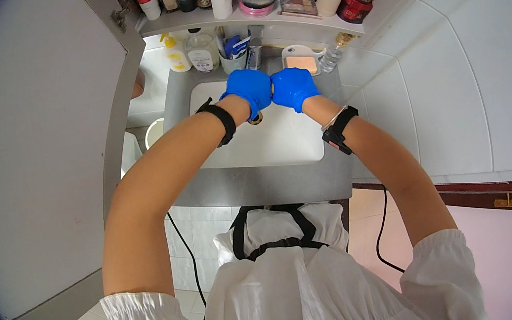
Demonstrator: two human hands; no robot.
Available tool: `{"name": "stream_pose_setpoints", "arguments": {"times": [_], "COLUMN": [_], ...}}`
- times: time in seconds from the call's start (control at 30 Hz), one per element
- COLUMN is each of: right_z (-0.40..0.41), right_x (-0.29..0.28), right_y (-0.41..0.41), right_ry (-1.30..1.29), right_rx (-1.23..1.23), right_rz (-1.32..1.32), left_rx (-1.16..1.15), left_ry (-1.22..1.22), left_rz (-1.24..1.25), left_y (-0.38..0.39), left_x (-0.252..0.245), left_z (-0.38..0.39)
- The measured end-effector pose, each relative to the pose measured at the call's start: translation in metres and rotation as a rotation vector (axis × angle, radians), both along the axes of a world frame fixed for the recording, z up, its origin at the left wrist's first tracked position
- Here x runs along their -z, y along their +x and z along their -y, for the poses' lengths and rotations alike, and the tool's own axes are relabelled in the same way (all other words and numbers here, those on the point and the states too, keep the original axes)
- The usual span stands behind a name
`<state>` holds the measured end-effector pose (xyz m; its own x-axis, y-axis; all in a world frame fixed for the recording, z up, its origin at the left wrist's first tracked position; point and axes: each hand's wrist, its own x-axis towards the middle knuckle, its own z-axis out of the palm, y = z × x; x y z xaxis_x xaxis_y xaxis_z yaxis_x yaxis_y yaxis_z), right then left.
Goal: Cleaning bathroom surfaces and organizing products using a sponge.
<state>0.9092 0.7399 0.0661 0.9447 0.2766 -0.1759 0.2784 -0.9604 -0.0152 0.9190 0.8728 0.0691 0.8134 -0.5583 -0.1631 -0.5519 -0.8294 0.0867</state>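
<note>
My left hand (249,89) wears a blue glove and is curled, back upward, over the white sink basin (273,142). Right beside it, my right hand (294,87), gloved in blue too, is curled with its knuckles close against the left. A small tan sliver shows between the two fists; what it belongs to is hidden. The backs of the hands cover the fingers, so whatever they grip cannot be made out. Below the left hand, the round drain (255,119) is partly visible. Behind the right hand lies a white soap dish (291,51) with a peach bar of soap (301,63).
A yellow-topped pump bottle (176,54), a clear bottle (202,53) and a cup (234,63) holding tubes line the back of the grey counter (260,184). A corked glass bottle (335,54) stands at right. Overhead runs a cosmetics shelf (193,19); an open cabinet door (47,143) flanks the left.
</note>
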Motion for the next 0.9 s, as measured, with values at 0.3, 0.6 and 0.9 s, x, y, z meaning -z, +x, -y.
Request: {"name": "stream_pose_setpoints", "arguments": {"times": [0.3, 0.6, 0.9], "right_z": [-0.004, -0.004, -0.005], "right_x": [0.013, 0.049, 0.037], "right_y": [0.001, 0.015, 0.013], "right_ry": [0.033, 0.292, 0.347], "right_rx": [-0.148, 0.110, 0.117], "right_rz": [0.106, -0.020, 0.054], "left_rx": [-0.282, -0.137, -0.123], "left_ry": [-0.106, -0.199, -0.210], "left_rz": [-0.314, -0.105, 0.035], "left_y": [-0.004, 0.014, 0.013], "left_x": [0.017, 0.056, 0.030], "left_z": [-0.007, -0.013, -0.011]}}
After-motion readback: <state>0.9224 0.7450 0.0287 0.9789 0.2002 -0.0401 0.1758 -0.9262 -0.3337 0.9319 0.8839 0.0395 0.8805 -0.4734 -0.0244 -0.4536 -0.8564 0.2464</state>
